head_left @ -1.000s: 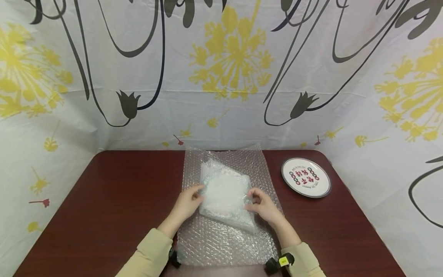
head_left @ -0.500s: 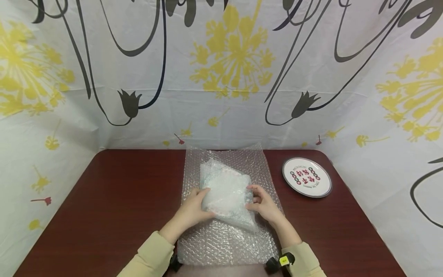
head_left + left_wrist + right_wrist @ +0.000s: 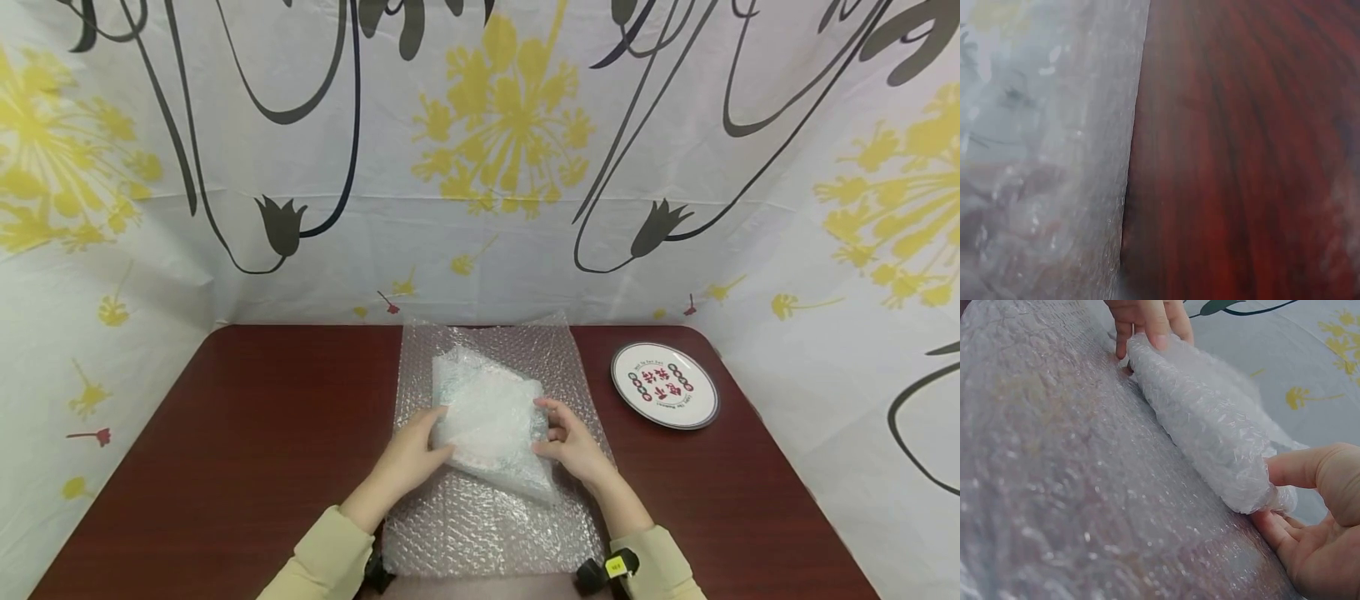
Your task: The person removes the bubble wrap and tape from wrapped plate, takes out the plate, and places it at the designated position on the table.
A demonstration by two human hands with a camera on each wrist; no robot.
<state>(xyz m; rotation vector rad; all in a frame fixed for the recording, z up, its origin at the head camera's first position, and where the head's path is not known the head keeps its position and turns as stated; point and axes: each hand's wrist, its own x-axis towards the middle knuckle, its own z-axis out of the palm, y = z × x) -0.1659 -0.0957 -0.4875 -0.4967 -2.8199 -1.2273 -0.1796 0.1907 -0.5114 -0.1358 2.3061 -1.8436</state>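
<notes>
A flat bundle wrapped in bubble wrap (image 3: 491,417) lies on a larger sheet of bubble wrap (image 3: 465,537) in the head view; its contents are hidden. My left hand (image 3: 407,457) holds the bundle's left edge, while my right hand (image 3: 576,448) grips its right edge. Seen from the right wrist, the right hand (image 3: 1329,519) has its thumb on top and fingers below the folded edge. Farther off in that view, the left hand (image 3: 1154,322) pinches the opposite end. In the left wrist view only the sheet's edge (image 3: 1091,156) and tabletop show, no hand.
A white plate (image 3: 663,385) with red characters and a dark rim sits at the back right of the dark red table (image 3: 292,400). Behind the table hangs a white cloth (image 3: 480,258) with flower prints. Black wrist cameras hang below both sleeves.
The left hand went from touching the bundle's left edge to reaching round its near left corner, then drew slightly back left. The right hand stays at the right edge.
</notes>
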